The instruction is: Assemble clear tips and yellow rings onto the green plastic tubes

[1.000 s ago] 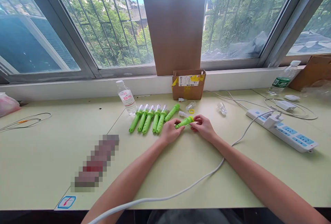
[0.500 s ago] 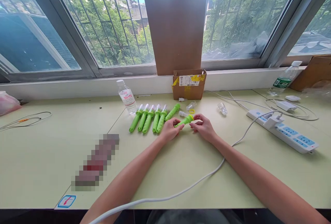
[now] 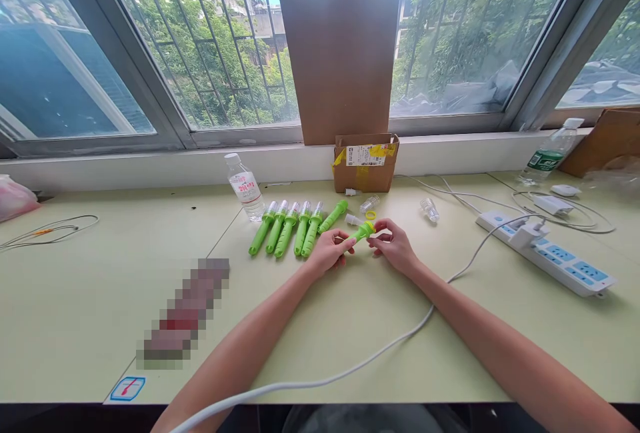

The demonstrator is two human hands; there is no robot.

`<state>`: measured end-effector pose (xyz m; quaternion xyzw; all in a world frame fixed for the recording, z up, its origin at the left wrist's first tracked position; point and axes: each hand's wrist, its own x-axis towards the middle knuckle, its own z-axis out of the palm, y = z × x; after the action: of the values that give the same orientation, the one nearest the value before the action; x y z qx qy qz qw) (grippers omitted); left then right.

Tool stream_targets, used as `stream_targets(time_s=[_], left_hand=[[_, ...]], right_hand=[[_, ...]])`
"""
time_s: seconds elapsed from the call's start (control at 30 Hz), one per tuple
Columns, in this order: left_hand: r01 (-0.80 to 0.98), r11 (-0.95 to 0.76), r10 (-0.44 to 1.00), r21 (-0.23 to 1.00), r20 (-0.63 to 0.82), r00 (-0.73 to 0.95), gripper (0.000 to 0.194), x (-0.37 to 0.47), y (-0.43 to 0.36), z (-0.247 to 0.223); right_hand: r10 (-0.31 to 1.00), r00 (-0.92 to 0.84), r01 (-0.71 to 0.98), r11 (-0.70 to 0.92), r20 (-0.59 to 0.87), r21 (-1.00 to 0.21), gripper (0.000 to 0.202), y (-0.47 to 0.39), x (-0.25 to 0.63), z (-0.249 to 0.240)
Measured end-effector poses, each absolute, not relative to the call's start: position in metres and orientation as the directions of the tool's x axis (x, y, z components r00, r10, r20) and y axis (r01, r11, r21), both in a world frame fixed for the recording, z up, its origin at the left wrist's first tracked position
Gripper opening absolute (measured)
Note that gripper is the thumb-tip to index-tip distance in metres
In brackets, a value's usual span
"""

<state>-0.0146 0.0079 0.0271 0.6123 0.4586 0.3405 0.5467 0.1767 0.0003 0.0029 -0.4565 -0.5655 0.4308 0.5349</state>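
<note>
Head view: green tube (image 3: 361,232) in left hand (image 3: 329,251), beside right hand (image 3: 393,245)

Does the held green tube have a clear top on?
Apparently off: the held green tube shows no clear piece at its yellowish end, though the right hand may hide some.

The near end of the green tube (image 3: 362,233) is hidden by my left hand (image 3: 327,253); contact between my right hand (image 3: 395,246) and its far end is too small to confirm. A patch (image 3: 183,313) to my left is pixelated beyond identification. Pink bag (image 3: 16,200) cut off at left edge, white cable (image 3: 300,385) at bottom; carton label (image 3: 366,156) illegible.
</note>
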Motion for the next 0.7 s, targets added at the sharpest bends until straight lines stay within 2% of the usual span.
stream_targets(time_s=[0.47,0.7], left_hand=[[0.113,0.176,0.897,0.978,-0.207,0.390,0.041,-0.016,0.007,0.035],[0.133,0.193,0.893,0.972,-0.230,0.388,0.041,-0.015,0.005,0.039]], right_hand=[[0.975,0.027,0.074,0.217,0.220,-0.973,0.044,-0.004,0.176,0.006],[0.972,-0.005,0.016,0.236,0.236,-0.972,0.042,-0.003,0.175,0.004]])
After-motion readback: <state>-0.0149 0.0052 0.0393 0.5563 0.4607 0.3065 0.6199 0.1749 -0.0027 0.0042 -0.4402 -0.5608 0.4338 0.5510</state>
